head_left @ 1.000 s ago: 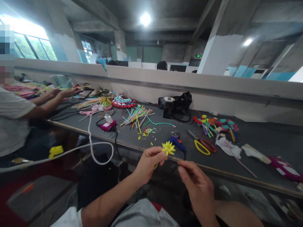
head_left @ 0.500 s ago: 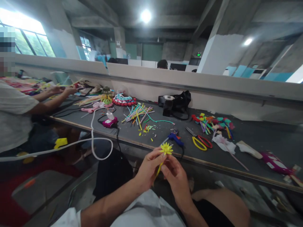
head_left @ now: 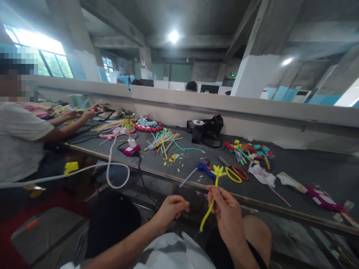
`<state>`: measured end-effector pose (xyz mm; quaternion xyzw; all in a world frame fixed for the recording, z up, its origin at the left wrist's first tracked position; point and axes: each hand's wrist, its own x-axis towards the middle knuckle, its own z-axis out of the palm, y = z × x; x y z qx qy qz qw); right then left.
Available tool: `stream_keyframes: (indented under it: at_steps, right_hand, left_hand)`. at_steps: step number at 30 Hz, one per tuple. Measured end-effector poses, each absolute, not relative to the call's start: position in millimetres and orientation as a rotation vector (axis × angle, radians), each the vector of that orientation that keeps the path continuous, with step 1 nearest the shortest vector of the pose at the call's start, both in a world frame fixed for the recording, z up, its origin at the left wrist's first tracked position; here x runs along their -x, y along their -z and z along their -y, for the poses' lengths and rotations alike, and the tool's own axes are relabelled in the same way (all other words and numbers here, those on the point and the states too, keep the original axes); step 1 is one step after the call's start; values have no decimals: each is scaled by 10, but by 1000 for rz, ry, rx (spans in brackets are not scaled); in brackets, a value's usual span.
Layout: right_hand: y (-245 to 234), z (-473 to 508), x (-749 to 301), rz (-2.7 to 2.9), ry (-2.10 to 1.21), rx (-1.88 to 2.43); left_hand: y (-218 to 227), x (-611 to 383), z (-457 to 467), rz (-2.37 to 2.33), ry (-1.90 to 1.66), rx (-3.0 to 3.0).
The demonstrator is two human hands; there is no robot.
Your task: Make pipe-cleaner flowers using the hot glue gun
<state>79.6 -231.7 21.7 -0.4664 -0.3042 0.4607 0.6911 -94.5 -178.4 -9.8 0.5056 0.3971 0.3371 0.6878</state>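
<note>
My right hand [head_left: 226, 213] pinches the yellow stem of a pipe-cleaner flower [head_left: 213, 188], its star-shaped head just above my fingers and the stem hanging down to the left. My left hand [head_left: 171, 209] hovers to the left of the stem with its fingers curled in; nothing shows in them. Both hands are just below the front edge of the dark worktable [head_left: 308, 166]. Closest on the table are a blue glue gun [head_left: 204, 169] and scissors with yellow and red handles [head_left: 235, 173].
Loose coloured pipe cleaners [head_left: 164, 139], a heap of finished flowers [head_left: 248, 149], a black bag [head_left: 209, 129], a pink device [head_left: 130, 149] and a white cable [head_left: 112, 168] lie on the table. A person in a grey shirt [head_left: 19, 138] works at the left.
The flower has passed from my left hand to my right. My left hand has let go and dropped away to the left. The view has shifted slightly.
</note>
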Motion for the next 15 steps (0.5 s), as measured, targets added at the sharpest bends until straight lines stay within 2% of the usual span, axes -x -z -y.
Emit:
stream_keyframes:
  at_steps: [3,6,11,15]
  right_hand:
    - [-289,2344,-852,661,-1067,1031]
    - [-334,2375,-834,671,-1092,1018]
    - [-365,2399,-753,689,-1115,1002]
    - [-366,2415,-714,699,-1137,991]
  left_hand:
    - [310,1187,1776,-974,-707,-1150]
    - [287,1386,1770,-1021,-734,-1177]
    - [-228,1358,1766,-1002,-986,-1335]
    - [-614,1081,1750,-829,-993,-1326]
